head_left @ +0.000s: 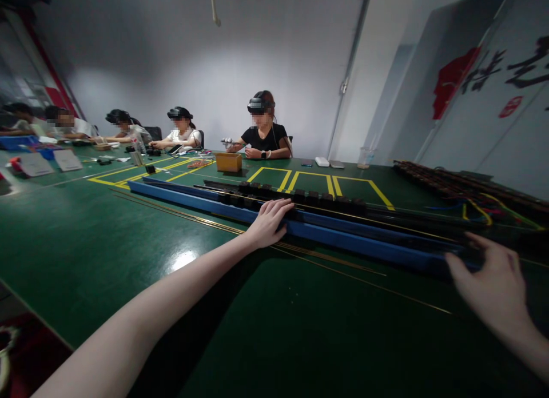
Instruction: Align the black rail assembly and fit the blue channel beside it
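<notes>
A long blue channel-shaped rail [343, 239] lies across the green table in front of me. My left hand [270, 222] rests over its middle, fingers across the top and thumb at the near side, closed on it. At the rail's right end is my right hand [497, 275], thumb and fingers spread apart; whether it touches the rail is unclear in the dark. A thin brass-coloured rod [377, 216] runs along the rail. Several more thin rods [210, 219] lie on the near side, passing beneath my left wrist. Dark blocks [300, 195] line a black strip behind the rail.
The green table [107, 238] carries yellow tape outlines [311, 173]. A brown box [229, 162] stands across from me, near a seated person [268, 138]. Dark bundled strips with coloured wires [467, 189] lie at the right. Other people sit along the far left side.
</notes>
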### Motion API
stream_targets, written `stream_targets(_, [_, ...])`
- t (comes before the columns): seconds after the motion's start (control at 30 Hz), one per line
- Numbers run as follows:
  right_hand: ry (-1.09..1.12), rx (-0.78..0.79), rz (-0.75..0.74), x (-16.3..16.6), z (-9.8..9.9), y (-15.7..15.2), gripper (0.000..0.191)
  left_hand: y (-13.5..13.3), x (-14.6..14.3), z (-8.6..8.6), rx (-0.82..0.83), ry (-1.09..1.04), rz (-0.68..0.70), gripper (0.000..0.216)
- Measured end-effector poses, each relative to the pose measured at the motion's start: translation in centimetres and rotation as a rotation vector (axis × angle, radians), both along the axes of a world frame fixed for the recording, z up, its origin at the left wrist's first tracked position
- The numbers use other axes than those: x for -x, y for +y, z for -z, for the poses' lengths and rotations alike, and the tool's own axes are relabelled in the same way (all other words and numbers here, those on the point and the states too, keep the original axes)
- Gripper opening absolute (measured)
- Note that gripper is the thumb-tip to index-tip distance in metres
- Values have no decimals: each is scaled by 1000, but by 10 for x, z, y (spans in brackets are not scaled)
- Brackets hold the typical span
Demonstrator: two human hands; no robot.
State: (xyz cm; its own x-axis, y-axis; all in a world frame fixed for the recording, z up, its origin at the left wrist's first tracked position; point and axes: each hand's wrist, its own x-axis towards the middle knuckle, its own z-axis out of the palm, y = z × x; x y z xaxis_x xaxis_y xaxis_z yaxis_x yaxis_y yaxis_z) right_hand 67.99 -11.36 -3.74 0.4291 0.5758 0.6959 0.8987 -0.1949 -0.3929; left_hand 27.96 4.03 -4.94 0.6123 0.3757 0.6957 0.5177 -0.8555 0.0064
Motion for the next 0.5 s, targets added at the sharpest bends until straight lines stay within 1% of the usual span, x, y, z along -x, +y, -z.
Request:
stream_targets(0.17, [62, 18, 34, 2, -2, 0, 83, 1, -1, -1, -20, 5, 13, 61])
stream_targets(0.3, [104, 27, 34, -1, -2, -1, 80, -1, 1, -3, -20, 33, 30, 59])
stream_targets(0.5, [77, 39, 17, -6, 3, 2, 73, -3, 1, -3, -12, 38, 6, 61])
